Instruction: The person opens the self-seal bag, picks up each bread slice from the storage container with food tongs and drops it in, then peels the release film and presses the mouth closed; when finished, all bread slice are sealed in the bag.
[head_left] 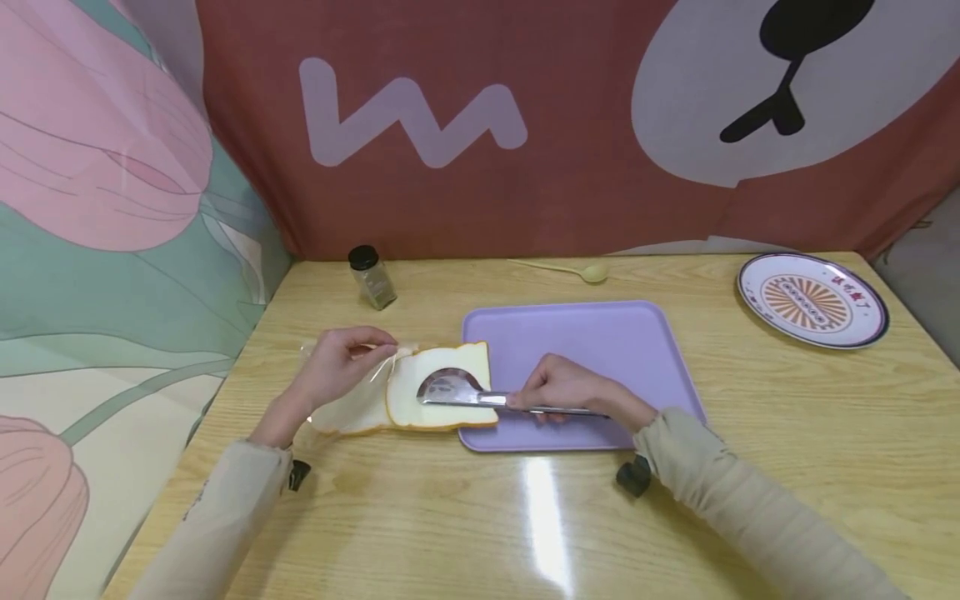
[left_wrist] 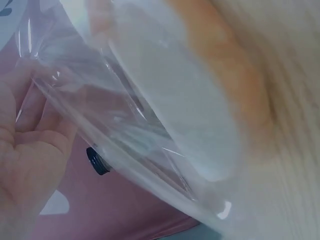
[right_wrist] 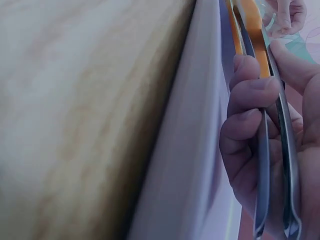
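My right hand (head_left: 558, 385) grips metal tongs (head_left: 491, 399) by their arms. Their rounded head lies over the white face of a bread slice (head_left: 472, 360), and the right wrist view shows the orange-brown crust between the tong arms (right_wrist: 263, 170). This slice sticks out of a clear plastic bag (left_wrist: 130, 155) and overlaps the left edge of the purple tray (head_left: 570, 333). More bread (head_left: 348, 408) sits inside the bag, to the left. My left hand (head_left: 341, 362) pinches the bag's upper edge between thumb and fingers, lifting the film off the bread.
A small black-capped jar (head_left: 372, 279) stands at the back left. A pale yellow spoon (head_left: 592, 273) lies along the back edge by the curtain (head_left: 450, 208). At the back right is a patterned round plate (head_left: 813, 300).
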